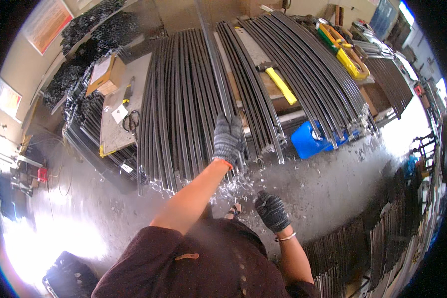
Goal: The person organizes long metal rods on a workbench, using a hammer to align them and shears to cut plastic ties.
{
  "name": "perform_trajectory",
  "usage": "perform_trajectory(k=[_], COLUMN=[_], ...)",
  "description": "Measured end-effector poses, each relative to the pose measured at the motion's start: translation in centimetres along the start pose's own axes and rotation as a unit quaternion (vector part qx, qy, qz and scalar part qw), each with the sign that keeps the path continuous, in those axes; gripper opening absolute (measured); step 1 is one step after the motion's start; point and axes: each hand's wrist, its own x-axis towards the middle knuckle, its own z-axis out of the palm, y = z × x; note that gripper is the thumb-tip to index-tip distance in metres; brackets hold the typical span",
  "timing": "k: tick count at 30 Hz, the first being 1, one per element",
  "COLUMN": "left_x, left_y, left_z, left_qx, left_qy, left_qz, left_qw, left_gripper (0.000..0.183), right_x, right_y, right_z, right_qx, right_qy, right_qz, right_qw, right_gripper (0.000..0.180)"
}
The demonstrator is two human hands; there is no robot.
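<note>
My left hand (228, 138), in a grey knitted glove, grips a long metal bar (216, 70) that points away from me over the table. Beneath it lies a wide row of dark metal bars (178, 104), their near ends wrapped in torn clear film. My right hand (272, 211), gloved too, is curled low over the floor, beside my body; whether its fingers hold anything cannot be seen. A narrower group of bars (251, 85) lies just right of the held bar. Beyond that group rests a hammer with a yellow handle (281, 85).
More bars (305, 67) and a yellow-and-green tool (352, 63) lie at right, above a blue container (307, 139). Scissors (131, 121), a black-and-yellow knife (127, 93) and a cardboard box (111, 76) sit at left. Stacked bars (335, 238) stand behind me on the right.
</note>
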Motion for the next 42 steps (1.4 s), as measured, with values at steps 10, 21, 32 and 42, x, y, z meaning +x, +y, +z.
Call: perform_trajectory(k=[10, 21, 32, 42], left_x=[-0.3, -1.3, -0.5, -3.4], left_y=[-3.7, -2.5, -0.8, -6.9], left_z=[-5.5, -0.7, 4.7, 8.0], left_qx=[0.542, 0.173, -0.12, 0.07], left_qy=[0.052, -0.031, -0.085, -0.395], left_qz=[0.161, 0.151, -0.136, -0.025], left_qw=[0.823, 0.973, 0.98, 0.916], left_gripper=[0.057, 0.037, 0.012, 0.04], right_x=[9.2, 7.2, -2.1, 8.6], right_y=[15.6, 6.3, 0.2, 13.6], right_z=[-0.5, 4.1, -2.1, -3.5], right_qx=[0.424, -0.007, -0.008, 0.235], right_qy=[0.175, 0.334, 0.128, 0.243], right_qz=[0.094, -0.116, -0.077, 0.005], right_qw=[0.884, 0.935, 0.989, 0.941], right_gripper=[0.033, 0.023, 0.016, 0.053])
